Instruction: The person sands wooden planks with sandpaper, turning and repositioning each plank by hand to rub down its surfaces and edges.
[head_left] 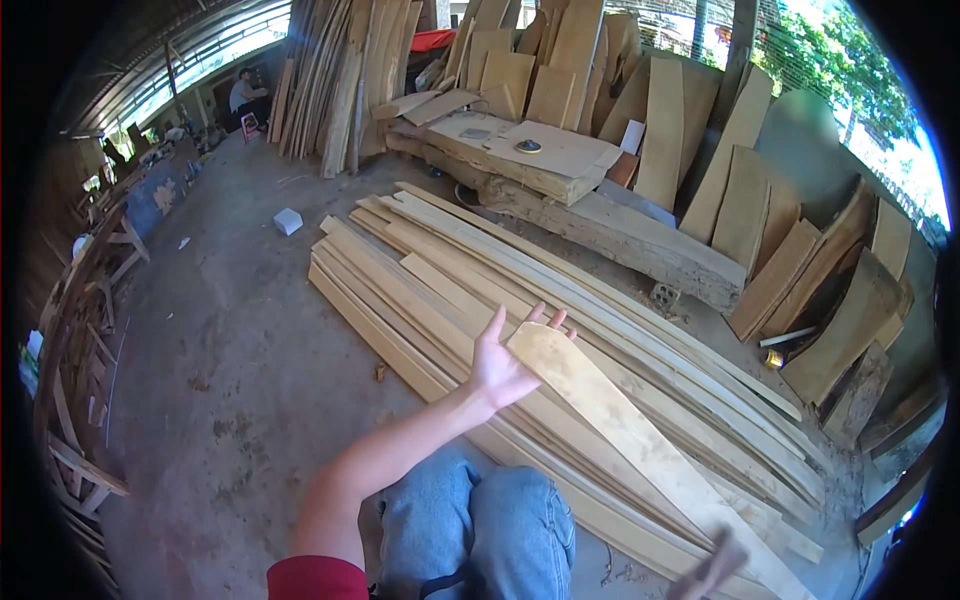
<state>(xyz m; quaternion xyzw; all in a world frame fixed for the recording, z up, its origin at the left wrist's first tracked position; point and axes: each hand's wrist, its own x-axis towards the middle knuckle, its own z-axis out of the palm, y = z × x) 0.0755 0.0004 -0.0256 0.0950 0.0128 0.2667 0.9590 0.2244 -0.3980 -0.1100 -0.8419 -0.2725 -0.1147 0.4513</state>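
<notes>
"Above the long stacked boards, what do you have on your end?"

"I have the left hand palm up, its thumb out to the side and its fingers stretched beneath one end of a pale board. It isn't closed round the wood; a few fingertips show past the end. From there the board slants down over the stack to the right."

"And the other hand?"

"Low on my right, against the board's other end, I get a blurred shape I take for the right hand. I can't tell whether it grips or merely touches."

"Any writing you can read?"

"Well to the right of the left hand, a yellow tin is on the floor near the leaning planks; its label is too small for me. Beyond the fingertips, a dark disc with a yellow edge sits above a thick slab. I can't make out lettering on that."

"Anything farther off?"

"Ahead and left of the left hand I see a white block and, far beyond, a seated person."
</notes>
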